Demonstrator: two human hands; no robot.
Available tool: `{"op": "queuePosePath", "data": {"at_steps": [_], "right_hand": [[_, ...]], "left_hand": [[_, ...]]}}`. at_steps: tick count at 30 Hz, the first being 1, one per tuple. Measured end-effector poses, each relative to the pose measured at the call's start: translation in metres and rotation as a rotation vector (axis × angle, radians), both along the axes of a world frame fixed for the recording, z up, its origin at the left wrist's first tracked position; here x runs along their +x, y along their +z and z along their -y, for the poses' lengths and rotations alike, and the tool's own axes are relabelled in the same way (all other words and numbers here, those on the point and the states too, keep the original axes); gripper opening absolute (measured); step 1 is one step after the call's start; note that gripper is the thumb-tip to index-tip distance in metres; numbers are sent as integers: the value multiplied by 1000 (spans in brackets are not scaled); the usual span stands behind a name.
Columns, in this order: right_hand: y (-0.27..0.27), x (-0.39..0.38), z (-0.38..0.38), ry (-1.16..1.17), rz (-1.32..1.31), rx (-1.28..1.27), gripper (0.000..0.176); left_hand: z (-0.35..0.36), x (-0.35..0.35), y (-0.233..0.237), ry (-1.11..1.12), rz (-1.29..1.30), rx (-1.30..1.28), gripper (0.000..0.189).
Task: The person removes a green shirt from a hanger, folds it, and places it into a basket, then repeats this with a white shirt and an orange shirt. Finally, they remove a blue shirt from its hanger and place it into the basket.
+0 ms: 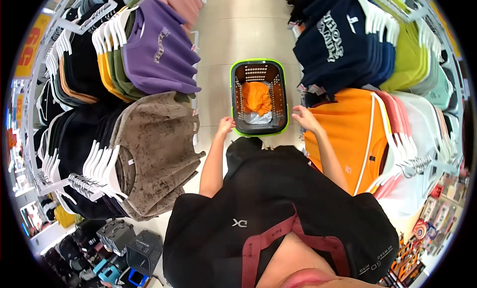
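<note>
A black shopping basket with a bright green rim is in front of me, low in the aisle. Inside it lies a crumpled orange cloth, with something in clear plastic beneath its near end. My left hand is beside the basket's near left corner, its fingers loosely bent; whether they touch the rim is hard to tell. On the other side, my right hand is held a little away from the basket's right rim. Its fingers are apart and nothing is in them.
Clothes racks line both sides: a purple top and a brown patterned top on the left, a navy top and an orange garment on the right. The tiled floor runs ahead between them. Dark crates stand behind left.
</note>
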State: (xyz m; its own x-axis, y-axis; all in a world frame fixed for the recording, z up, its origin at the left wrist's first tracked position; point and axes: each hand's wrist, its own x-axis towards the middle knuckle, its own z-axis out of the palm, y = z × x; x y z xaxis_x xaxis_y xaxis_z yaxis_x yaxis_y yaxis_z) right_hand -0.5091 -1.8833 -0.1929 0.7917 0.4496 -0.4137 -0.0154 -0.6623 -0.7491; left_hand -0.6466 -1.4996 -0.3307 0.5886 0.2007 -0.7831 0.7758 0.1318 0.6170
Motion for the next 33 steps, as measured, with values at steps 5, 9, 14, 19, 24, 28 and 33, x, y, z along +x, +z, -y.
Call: {"op": "queuePosePath", "data": {"at_steps": [5,9,14,19,24,28,33], "right_hand": [[14,36,-60,102,68,-81,41],[30,48,-104,246,63,-27,40],[23,61,-129,348,36,-28,38],[5,81,-125,353,21,26,35],[-39,119,-104,271,-205,110,40],[-119,164,-67,171,-262,111,35],[-236,225,0,89,-459,-309,20]], "left_hand": [[-39,-30,-63,17,-101,88,34],[-59,-64,-64,73,-153,101,30],[-64,-108,-63,99,-286,39,38],[-46,-98,-52,38,-405,33,37],[-28,-35,-52,-13,-308,58,35],[-15,48,-40,-55,-179,145,35],[8,149,4,-86,-97,221,35]]}}
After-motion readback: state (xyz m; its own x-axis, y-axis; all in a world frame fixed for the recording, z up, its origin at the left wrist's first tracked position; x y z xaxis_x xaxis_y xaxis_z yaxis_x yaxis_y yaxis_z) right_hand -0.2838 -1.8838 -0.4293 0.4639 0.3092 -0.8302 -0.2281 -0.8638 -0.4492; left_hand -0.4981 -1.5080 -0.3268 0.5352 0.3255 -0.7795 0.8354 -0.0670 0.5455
